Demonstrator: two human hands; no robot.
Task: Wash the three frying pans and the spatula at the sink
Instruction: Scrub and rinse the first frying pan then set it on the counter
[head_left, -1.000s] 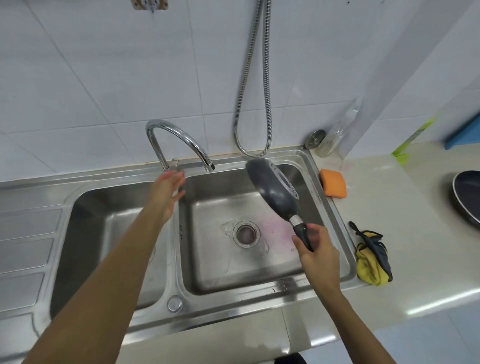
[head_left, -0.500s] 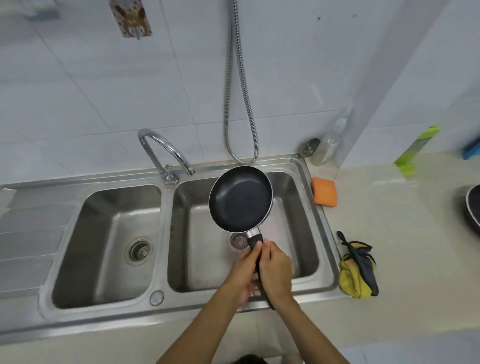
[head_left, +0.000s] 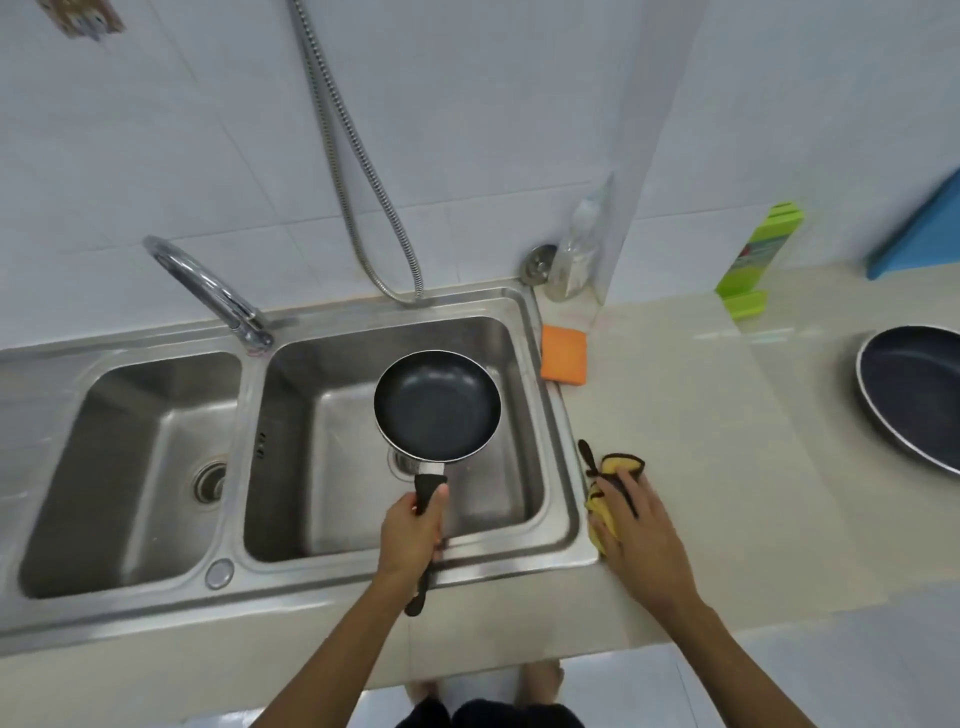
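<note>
Okay, from the far left: a steel double sink (head_left: 130, 618), draining ridges on its left end. The left basin (head_left: 104, 467) has a round drain (head_left: 210, 480) in its floor. The tap (head_left: 208, 283) stands on the back rim, between the two basins, and curves up towards the left. A metal shower hose (head_left: 358, 208) hangs down the tiled wall and loops just above the back rim.

Over the right basin (head_left: 493, 493) is a small frying pan (head_left: 437, 405), dark inside, open side up, held off the basin floor above the drain. The left hand (head_left: 413, 535) is clenched round its black handle (head_left: 422, 590), thumb on top. The handle end sticks out below the fist, past the front rim.

An orange sponge (head_left: 563, 356) lies on the pale surface (head_left: 727, 441), touching the sink's right rim. Behind it, at the wall, are a clear bottle (head_left: 576, 254) and a small metal disc (head_left: 540, 262).

The right hand (head_left: 639, 525) lies on a yellow and black cloth (head_left: 618, 465) just beside the sink's right rim, fingers spread and fairly straight, not closed round it.

Further right a green package (head_left: 758, 254) leans on the wall, with a blue object (head_left: 919, 234) behind it. A large frying pan (head_left: 914, 395) sits on the surface at the right edge, partly cut off.
</note>
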